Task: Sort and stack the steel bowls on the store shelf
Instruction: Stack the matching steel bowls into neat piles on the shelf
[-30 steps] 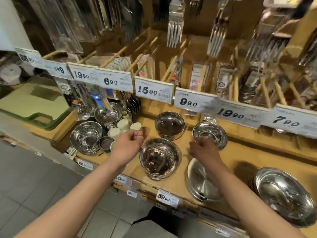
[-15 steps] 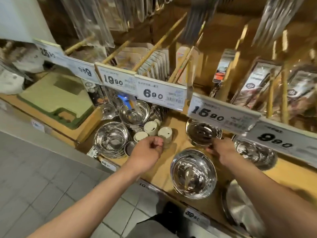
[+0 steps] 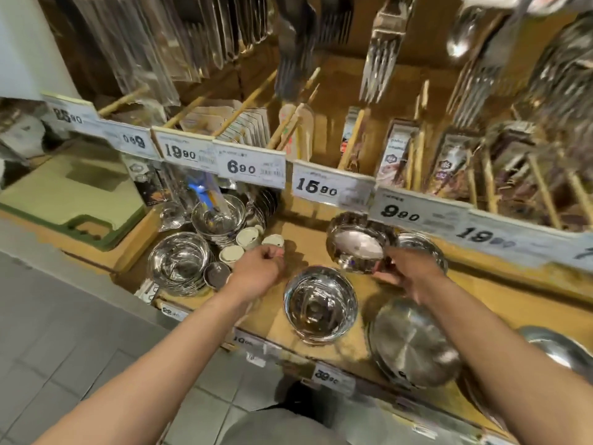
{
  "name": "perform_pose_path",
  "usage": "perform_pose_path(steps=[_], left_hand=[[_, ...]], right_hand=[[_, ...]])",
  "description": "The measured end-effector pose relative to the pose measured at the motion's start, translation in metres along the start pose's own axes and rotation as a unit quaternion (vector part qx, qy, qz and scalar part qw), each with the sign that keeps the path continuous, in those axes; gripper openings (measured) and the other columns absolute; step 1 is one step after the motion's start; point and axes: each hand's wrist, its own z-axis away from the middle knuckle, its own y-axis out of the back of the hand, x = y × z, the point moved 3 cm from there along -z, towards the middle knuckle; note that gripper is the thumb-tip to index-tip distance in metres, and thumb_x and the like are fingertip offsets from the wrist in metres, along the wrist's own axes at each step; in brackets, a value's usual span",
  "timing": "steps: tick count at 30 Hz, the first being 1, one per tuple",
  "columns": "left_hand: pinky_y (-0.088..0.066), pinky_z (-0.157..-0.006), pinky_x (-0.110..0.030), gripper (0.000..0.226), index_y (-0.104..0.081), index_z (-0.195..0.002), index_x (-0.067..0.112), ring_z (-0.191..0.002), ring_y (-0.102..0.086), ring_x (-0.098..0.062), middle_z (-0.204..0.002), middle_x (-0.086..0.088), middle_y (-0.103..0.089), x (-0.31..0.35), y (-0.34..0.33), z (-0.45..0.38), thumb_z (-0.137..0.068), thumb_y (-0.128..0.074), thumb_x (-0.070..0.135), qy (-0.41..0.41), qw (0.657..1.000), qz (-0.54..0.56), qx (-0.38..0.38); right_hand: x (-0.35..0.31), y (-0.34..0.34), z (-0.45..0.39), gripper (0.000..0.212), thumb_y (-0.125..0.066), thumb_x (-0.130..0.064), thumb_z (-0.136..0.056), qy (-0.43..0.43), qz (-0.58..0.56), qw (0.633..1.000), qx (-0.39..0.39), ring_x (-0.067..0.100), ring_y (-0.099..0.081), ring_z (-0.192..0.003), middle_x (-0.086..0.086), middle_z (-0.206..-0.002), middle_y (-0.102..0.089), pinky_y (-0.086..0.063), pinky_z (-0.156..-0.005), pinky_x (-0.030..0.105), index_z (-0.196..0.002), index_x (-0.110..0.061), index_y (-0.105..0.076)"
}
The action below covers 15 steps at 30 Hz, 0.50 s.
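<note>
Wooden shelf (image 3: 308, 248) here has a big steel bowl (image 3: 321, 305) near the front edge, a bowl stack (image 3: 179, 268) at the left, small white cups (image 3: 248, 237) behind, and a flat steel plate (image 3: 414, 345) to the right.

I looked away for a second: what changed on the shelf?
The right hand took hold of the rear steel bowl and lifted it, tilted, off the shelf. The left hand stayed curled by the small cups; the front bowl did not move.
</note>
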Motion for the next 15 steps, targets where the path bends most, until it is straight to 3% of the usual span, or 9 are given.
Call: perform_pose_path(steps=[3, 6, 8, 12, 15], left_hand=[[-0.045, -0.067, -0.037, 0.014, -0.068, -0.088, 0.015, -0.072, -0.054, -0.022, -0.084, -0.008, -0.067, 0.003, -0.008, 0.002, -0.096, -0.057, 0.011, -0.014, 1.0, 0.012, -0.012], [-0.056, -0.081, -0.042, 0.019, -0.073, -0.096, 0.007, -0.082, -0.062, -0.023, -0.09, -0.01, -0.071, 0.006, -0.021, 0.006, -0.098, -0.057, 0.018, -0.034, 0.999, 0.033, -0.006], [-0.057, -0.072, -0.033, 0.023, -0.072, -0.097, 0.004, -0.077, -0.061, -0.019, -0.081, -0.005, -0.066, 0.007, -0.027, 0.009, -0.098, -0.06, 0.023, -0.033, 0.998, 0.06, -0.016], [-0.06, -0.065, -0.026, 0.024, -0.074, -0.092, 0.011, -0.07, -0.066, -0.013, -0.082, -0.006, -0.072, 0.004, -0.026, 0.02, -0.091, -0.067, 0.034, -0.021, 0.996, 0.083, -0.029], [-0.06, -0.065, -0.029, 0.013, -0.065, -0.094, 0.012, -0.069, -0.061, -0.017, -0.085, -0.009, -0.064, -0.008, -0.019, 0.024, -0.097, -0.061, 0.024, -0.015, 0.999, 0.042, -0.01]], right_hand=[[0.0, 0.013, 0.023, 0.007, -0.063, -0.004, -0.096, 0.034, -0.003, 0.999, 0.005, 0.02, -0.068, -0.054, 0.02, -0.083, -0.069, -0.056, -0.04, 0.026, -0.097, 0.003, -0.061], [0.007, 0.017, 0.043, 0.009, -0.066, 0.002, -0.091, 0.063, 0.0, 0.998, -0.019, 0.018, -0.066, -0.043, 0.013, -0.056, -0.069, -0.053, -0.036, 0.025, -0.083, 0.003, -0.061], [0.013, 0.013, 0.054, 0.016, -0.065, 0.004, -0.089, 0.076, 0.018, 0.996, -0.043, 0.015, -0.066, -0.041, 0.01, -0.051, -0.067, -0.049, -0.035, 0.02, -0.074, 0.001, -0.061], [0.029, -0.003, 0.068, 0.013, -0.068, -0.001, -0.091, 0.077, 0.067, 0.988, -0.114, 0.019, -0.073, -0.056, 0.017, -0.068, -0.073, -0.057, -0.047, 0.022, -0.079, 0.001, -0.063], [0.043, -0.013, 0.073, 0.012, -0.07, -0.011, -0.093, 0.059, 0.105, 0.986, -0.115, 0.023, -0.074, -0.067, 0.024, -0.094, -0.073, -0.06, -0.052, 0.022, -0.098, -0.004, -0.062]])
